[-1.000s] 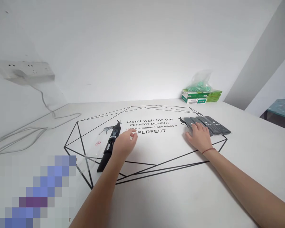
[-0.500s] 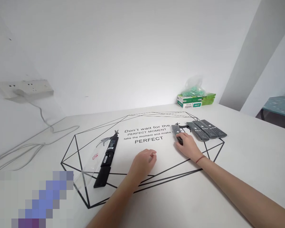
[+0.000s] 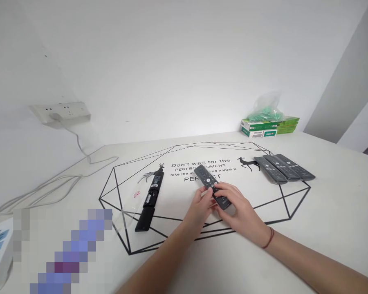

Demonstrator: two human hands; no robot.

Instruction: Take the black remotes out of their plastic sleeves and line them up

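In the head view, the only one, two bare hands had hold of one dark remote control (image 3: pixel 207 179), tilted, its far end free and pointing away to the left; the left hand (image 3: pixel 199 210) pinched its left edge, thumb against the side and the other fingers partly hidden beneath; the right hand (image 3: pixel 241 208) was curled around the near end, fingers over the buttoned face; both grips were closed on it, with little gap left, and one dark red bracelet (image 3: pixel 271 239) circled the right wrist.

To the right of the grip and beyond it, three more remotes (image 3: pixel 282 168) lay face up side by side on the white table (image 3: pixel 214 265); to its left lay one black remote (image 3: pixel 150 199), back up, its battery compartment uncovered; just beside that, on the side away from the hands, was one clear plastic sleeve (image 3: pixel 133 204) with a red mark.

Four lines of printed lettering (image 3: pixel 200 160) ran just past the grip, partly covered by the held remote; well beyond, to the right, one clear bag (image 3: pixel 266 108) sat on green-and-white boxes (image 3: pixel 259 124), too overlapped to count surely; far left of the hands, one socket strip (image 3: pixel 63 112) was fixed to the wall.
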